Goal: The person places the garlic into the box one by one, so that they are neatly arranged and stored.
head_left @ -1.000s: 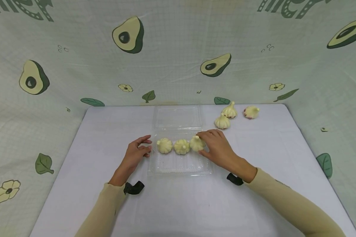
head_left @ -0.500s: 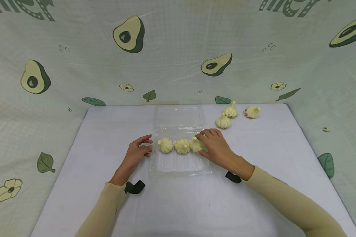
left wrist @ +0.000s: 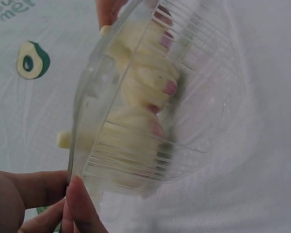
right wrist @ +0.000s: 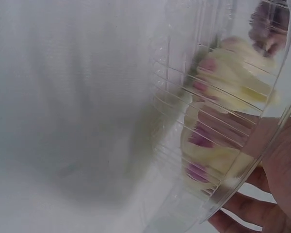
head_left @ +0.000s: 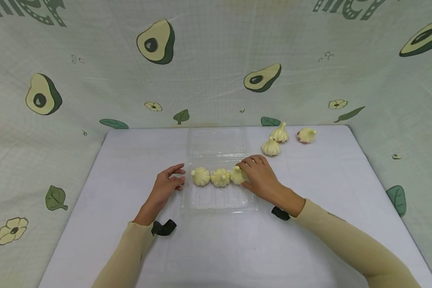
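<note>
The right hand (head_left: 263,176) had its fingers curled round a garlic bulb (head_left: 237,175), holding it inside the clear plastic clamshell base (head_left: 219,200), neck upward. Just left of that grip sat the middle bulb (head_left: 220,177), and left again the end bulb (head_left: 201,177), so all three made one row. Whether the held one's weight rested fully on the base, I couldn't tell.

Across the row from this grip, the left hand (head_left: 164,185) pinched the base's rim, the thumb (left wrist: 80,196) and a finger on either side of it. That seemed the right partner for the job: such thin plastic would probably skid if nobody steadied it.

I took the step to be seating the third bulb. Done well, it wanted a gentle downward set, with the fingers spreading only once the bulb stood by itself. A hard leftward shove would likely have rolled its neighbours, and a hasty exit might have caught the rim beside the knuckles.

Beyond the grip lay the lid (head_left: 216,142), folded back flat. Past the right hand's knuckles waited a near loose bulb (head_left: 271,147), a far loose bulb (head_left: 279,134) and a purple-streaked bulb (head_left: 306,135), all outside the clamshell.
</note>
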The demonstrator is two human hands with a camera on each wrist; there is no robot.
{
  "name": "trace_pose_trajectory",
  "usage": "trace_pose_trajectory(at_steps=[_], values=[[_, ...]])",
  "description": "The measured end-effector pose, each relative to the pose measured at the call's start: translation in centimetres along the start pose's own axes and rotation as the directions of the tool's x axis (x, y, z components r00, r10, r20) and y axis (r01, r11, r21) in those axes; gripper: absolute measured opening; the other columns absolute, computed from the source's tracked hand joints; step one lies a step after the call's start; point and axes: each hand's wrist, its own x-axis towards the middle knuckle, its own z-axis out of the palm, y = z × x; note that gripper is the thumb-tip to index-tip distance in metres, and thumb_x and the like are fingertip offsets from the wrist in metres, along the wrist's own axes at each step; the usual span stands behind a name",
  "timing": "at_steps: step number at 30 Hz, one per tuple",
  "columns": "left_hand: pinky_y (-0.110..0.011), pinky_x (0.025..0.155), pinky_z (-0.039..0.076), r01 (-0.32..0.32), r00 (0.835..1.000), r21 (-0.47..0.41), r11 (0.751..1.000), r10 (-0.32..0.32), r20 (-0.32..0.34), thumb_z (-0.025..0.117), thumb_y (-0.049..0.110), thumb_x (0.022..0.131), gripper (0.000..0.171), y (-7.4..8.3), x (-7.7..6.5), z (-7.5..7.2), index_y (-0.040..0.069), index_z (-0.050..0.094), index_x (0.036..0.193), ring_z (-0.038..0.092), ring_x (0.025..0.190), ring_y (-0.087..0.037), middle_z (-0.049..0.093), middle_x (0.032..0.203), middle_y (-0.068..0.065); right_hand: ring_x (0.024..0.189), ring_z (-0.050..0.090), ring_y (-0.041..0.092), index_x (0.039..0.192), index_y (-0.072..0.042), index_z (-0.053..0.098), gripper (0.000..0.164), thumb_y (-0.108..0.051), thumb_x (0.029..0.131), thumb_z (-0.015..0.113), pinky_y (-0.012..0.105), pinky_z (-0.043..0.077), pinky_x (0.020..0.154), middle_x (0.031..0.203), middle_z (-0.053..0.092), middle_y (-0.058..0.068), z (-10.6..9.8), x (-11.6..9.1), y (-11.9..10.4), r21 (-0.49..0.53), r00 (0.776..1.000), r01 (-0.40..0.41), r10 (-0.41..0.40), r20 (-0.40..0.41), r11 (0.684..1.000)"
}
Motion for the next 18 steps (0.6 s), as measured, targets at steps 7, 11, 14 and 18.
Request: trace_pose_trajectory(at_steps=[7,11,14,18], values=[[-0.02,0.068,0.055,0.006,1.0,-0.007,1.0,-0.006,-0.002,0.062,-0.003,0.103,0.055,0.11,-0.17,0.03,0.003,0.05,0.156,0.063,0.083,-0.006,0.055,0.138,-0.022,0.122,0.057,0.037,0.124,-0.006,0.072,0.057,-0.017,0.075,0.099,0.056,0.041,0.111,0.119,0.068,0.012,0.25,-0.09,0.11,0.0,1.0,0.012,-0.012,-0.026,1.0],[-0.02,0.068,0.055,0.006,1.0,-0.009,1.0,-0.006,-0.003,0.062,-0.003,0.103,0.054,0.11,-0.25,0.02,0.003,0.05,0.156,0.064,0.082,-0.006,0.056,0.136,-0.019,0.121,0.057,0.037,0.124,-0.007,0.072,0.056,-0.021,0.077,0.098,0.056,0.04,0.111,0.119,0.068,0.012,0.2,-0.17,0.1,-0.004,1.0,0.012,-0.012,-0.023,1.0],[-0.02,0.068,0.056,0.0,1.0,-0.005,1.0,0.0,0.0,0.062,-0.003,0.103,0.054,0.05,-0.23,0.03,0.002,0.05,0.156,0.064,0.082,-0.006,0.057,0.134,-0.018,0.12,0.057,0.036,0.123,-0.007,0.073,0.053,-0.022,0.079,0.096,0.055,0.04,0.111,0.118,0.069,0.011,0.17,-0.18,0.12,-0.009,1.0,0.008,-0.008,-0.023,1.0],[-0.02,0.068,0.055,-0.001,1.0,-0.006,1.0,0.001,-0.002,0.062,-0.003,0.103,0.054,0.14,-0.26,0.07,0.003,0.05,0.156,0.064,0.082,-0.006,0.057,0.134,-0.018,0.12,0.057,0.035,0.123,-0.007,0.073,0.05,-0.022,0.08,0.095,0.055,0.04,0.112,0.117,0.07,0.011,0.12,-0.18,0.11,-0.009,1.0,-0.001,0.001,-0.018,1.0]])
